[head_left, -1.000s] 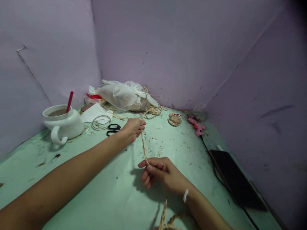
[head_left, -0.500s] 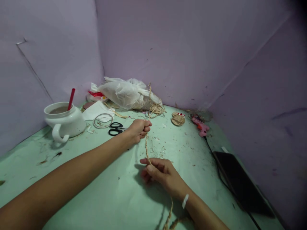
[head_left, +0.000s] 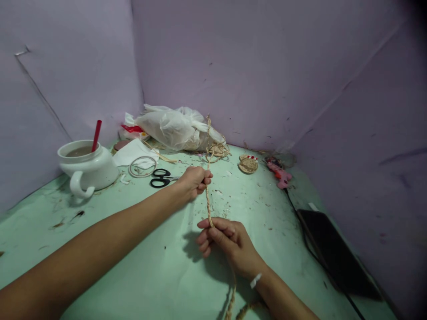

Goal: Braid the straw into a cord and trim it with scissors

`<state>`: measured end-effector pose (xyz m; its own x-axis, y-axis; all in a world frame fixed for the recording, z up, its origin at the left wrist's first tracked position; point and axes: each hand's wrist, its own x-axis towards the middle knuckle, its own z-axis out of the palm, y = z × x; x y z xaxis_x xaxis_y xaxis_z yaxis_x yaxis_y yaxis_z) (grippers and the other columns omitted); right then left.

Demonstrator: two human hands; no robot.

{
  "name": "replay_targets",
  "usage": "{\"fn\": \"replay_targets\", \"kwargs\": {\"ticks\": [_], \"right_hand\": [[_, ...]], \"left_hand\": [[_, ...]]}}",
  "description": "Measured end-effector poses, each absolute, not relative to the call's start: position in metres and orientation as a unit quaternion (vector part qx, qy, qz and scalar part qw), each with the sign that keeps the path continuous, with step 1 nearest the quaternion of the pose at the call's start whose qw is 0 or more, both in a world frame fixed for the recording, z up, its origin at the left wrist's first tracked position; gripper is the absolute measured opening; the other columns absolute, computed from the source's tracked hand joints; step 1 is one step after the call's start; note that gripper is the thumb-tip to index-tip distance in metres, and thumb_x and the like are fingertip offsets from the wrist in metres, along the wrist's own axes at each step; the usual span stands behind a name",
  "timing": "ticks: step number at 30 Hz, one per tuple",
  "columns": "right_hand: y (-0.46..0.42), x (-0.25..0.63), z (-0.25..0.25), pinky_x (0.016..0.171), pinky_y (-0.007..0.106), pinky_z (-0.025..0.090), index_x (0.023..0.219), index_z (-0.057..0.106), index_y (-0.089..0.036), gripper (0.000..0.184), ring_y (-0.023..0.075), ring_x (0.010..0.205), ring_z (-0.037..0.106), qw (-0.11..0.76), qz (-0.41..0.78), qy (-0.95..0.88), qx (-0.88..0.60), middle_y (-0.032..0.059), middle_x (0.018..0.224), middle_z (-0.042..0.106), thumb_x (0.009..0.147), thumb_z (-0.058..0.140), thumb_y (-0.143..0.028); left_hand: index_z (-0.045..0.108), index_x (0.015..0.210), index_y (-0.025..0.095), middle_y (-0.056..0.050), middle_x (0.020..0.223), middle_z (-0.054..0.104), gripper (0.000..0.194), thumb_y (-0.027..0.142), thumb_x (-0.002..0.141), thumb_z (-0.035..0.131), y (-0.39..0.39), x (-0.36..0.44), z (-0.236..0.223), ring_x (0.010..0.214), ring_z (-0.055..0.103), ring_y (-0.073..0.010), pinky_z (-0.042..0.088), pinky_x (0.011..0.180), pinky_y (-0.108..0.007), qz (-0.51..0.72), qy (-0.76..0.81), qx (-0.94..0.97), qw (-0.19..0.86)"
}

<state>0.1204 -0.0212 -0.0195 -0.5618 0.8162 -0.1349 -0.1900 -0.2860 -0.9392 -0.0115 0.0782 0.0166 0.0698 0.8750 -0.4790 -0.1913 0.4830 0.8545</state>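
Observation:
A thin tan braided cord (head_left: pixel 208 201) runs between my two hands over the green table. My left hand (head_left: pixel 196 181) is closed around its far part, near the middle of the view. Nearer to me, my right hand (head_left: pixel 225 240) pinches the same cord between thumb and forefinger, its other fingers loosely curled. Beyond my left hand the cord continues up toward the back wall, beside a tangle of tan fibre (head_left: pixel 218 150). Below my right hand it hangs down to the bottom edge, where a thicker loop shows.
Black-handled scissors (head_left: pixel 162 182) and a ring (head_left: pixel 130 170) lie left of my left hand. A white pot (head_left: pixel 95 173) with a red straw (head_left: pixel 96 135) stands farther left. A plastic bag (head_left: pixel 170 129) is at the back, round woven pieces (head_left: pixel 248 166) right of centre, a black phone-like slab (head_left: pixel 336 253) at right.
The cord between my hands has become straighter. My right hand has shifted slightly, its fingers now clearer, still pinching the cord. My left hand keeps its hold; the view has moved a little.

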Motion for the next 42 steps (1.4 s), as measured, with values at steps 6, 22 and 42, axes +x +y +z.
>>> {"fn": "replay_targets", "kwargs": {"ticks": [6, 22, 42], "right_hand": [[-0.02, 0.121, -0.02, 0.054, 0.027, 0.048, 0.083, 0.064, -0.013, 0.026, 0.0126, 0.057, 0.06, 0.346, 0.732, -0.489, -0.324, 0.0052, 0.067, 0.065, 0.071, 0.061, -0.035], [-0.012, 0.119, -0.015, 0.056, 0.027, 0.047, 0.099, 0.055, -0.012, 0.052, 0.0143, 0.061, 0.06, 0.374, 0.699, -0.436, -0.427, 0.0076, 0.076, 0.065, 0.057, 0.072, -0.038], [-0.014, 0.12, -0.009, 0.055, 0.026, 0.049, 0.085, 0.063, -0.011, 0.031, 0.0133, 0.057, 0.061, 0.41, 0.77, -0.37, -0.32, 0.0071, 0.07, 0.067, 0.068, 0.064, -0.036]], "left_hand": [[0.042, 0.065, 0.015, 0.006, 0.039, 0.035, 0.012, 0.014, 0.076, 0.04, 0.079, -0.012, 0.014, 0.027, 0.017, -0.0012, 0.007, 0.032, -0.016, 0.402, 0.546, 0.315, 0.664], [0.043, 0.064, 0.014, 0.006, 0.04, 0.038, 0.013, 0.019, 0.076, 0.041, 0.07, -0.008, 0.022, 0.026, 0.022, -0.0012, 0.009, 0.03, -0.015, 0.43, 0.49, 0.35, 0.673], [0.044, 0.067, 0.014, 0.006, 0.042, 0.037, 0.012, 0.021, 0.077, 0.043, 0.064, -0.004, 0.017, 0.027, 0.024, -0.0013, 0.013, 0.029, -0.013, 0.37, 0.368, 0.422, 0.742]]}}
